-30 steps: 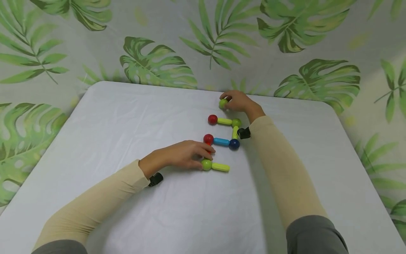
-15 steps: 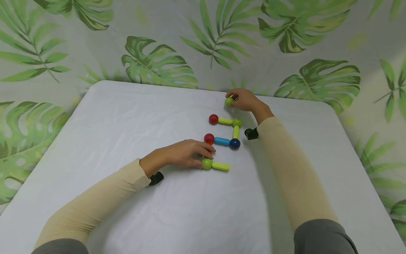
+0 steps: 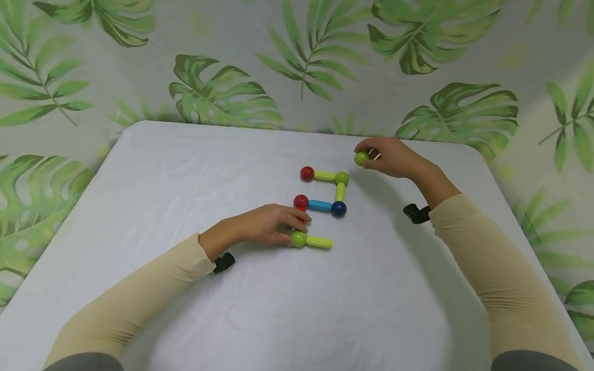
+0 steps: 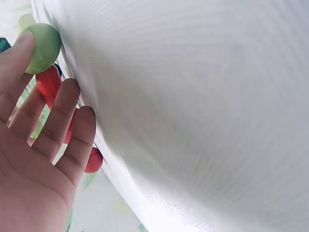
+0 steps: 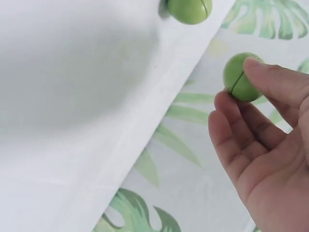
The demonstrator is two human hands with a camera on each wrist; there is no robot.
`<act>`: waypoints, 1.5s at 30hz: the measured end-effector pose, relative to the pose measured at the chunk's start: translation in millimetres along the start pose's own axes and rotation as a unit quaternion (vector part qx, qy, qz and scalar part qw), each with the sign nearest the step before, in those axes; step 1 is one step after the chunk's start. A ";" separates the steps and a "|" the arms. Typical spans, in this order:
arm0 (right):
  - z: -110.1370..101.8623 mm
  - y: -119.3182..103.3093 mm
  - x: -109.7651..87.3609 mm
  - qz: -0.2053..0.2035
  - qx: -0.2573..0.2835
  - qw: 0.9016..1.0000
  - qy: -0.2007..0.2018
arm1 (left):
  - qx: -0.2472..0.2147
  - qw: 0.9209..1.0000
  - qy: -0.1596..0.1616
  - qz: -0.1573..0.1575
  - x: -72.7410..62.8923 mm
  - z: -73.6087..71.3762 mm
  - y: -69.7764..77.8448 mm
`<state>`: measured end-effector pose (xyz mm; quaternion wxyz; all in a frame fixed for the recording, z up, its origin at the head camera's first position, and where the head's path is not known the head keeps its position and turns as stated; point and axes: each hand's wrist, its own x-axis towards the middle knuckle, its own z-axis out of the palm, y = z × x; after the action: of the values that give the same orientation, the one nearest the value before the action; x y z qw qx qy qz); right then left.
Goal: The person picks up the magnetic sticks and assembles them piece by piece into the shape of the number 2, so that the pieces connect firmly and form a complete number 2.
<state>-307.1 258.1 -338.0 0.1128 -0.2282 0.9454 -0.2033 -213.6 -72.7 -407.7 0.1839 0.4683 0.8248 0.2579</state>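
In the head view, my right hand (image 3: 392, 157) pinches a green ball (image 3: 362, 158) between thumb and fingertips, above the table's far side. A seam runs round this held ball (image 5: 241, 77) in the right wrist view. My left hand (image 3: 271, 224) holds the near end of a zigzag chain of balls and sticks, its thumb on a green ball (image 3: 299, 238) and fingers over a red stick (image 4: 48, 84). From that ball a yellow-green stick (image 3: 319, 242) points right. Farther along are a red ball (image 3: 300, 201), blue stick (image 3: 319, 205) and dark blue ball (image 3: 339, 208).
Beyond the dark blue ball, a yellow-green stick (image 3: 341, 192) leads to another green ball (image 3: 342, 178). A further yellow-green stick (image 3: 324, 175) ends at a red ball (image 3: 307, 173). The white-covered table (image 3: 195, 170) meets a leaf-print cloth (image 3: 325, 31) at the back.
My right hand has carried its green ball rightward, away from the chain's far end, and slightly nearer over the last half second. My left hand and the chain stay put.
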 end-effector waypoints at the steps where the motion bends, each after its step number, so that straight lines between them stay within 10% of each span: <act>1: 0.3 -0.2 -6.2 -0.003 0.001 1.000 0.000 | 0.000 1.000 0.000 0.000 -0.4 0.0 0.1; 19: 26.0 2.1 -111.6 -0.066 -0.027 0.997 0.025 | -0.006 1.000 -0.004 -0.006 0.7 0.9 -1.4; 45: 84.4 -11.0 -128.5 -0.075 0.098 0.992 0.001 | -0.007 1.000 -0.002 -0.002 1.8 1.9 -3.3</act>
<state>-165.1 282.4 -393.0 0.1183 -0.2864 0.9013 -0.3028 -215.7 -72.0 -411.3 0.1896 0.4661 0.8235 0.2619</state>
